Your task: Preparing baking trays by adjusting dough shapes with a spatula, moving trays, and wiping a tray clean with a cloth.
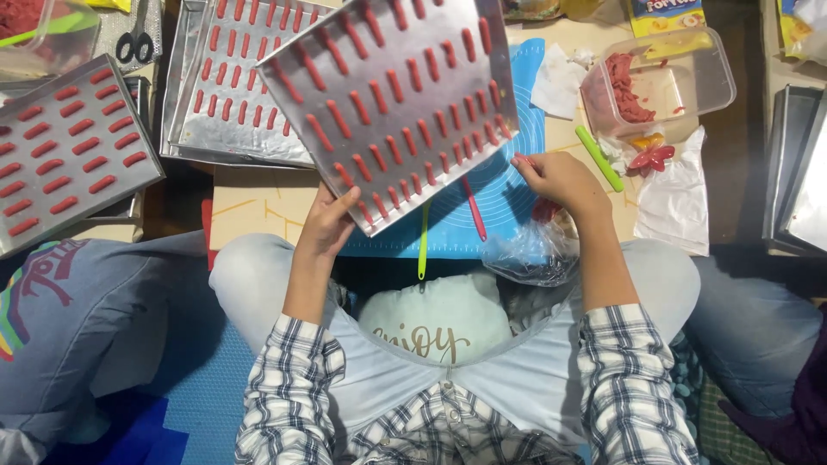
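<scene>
A square metal baking tray (392, 52), covered with several rows of short red dough sticks (376, 96), is tilted above a blue silicone mat (508, 202). My left hand (327, 226) grips its near corner from below. My right hand (560, 179) holds the tray's right edge, fingers pinched at the rim. Under the tray on the mat lie a red-handled tool (474, 215) and a yellow-green-handled tool (423, 245). A crumpled clear plastic bag (530, 254) rests by my right wrist.
Two more trays of red sticks sit at the left (60, 207) and back (185, 138). A clear tub with red dough (706, 82), a green stick (599, 158), tissue and white plastic lie at the right. Scissors (133, 43) lie far left. Other people's legs flank me.
</scene>
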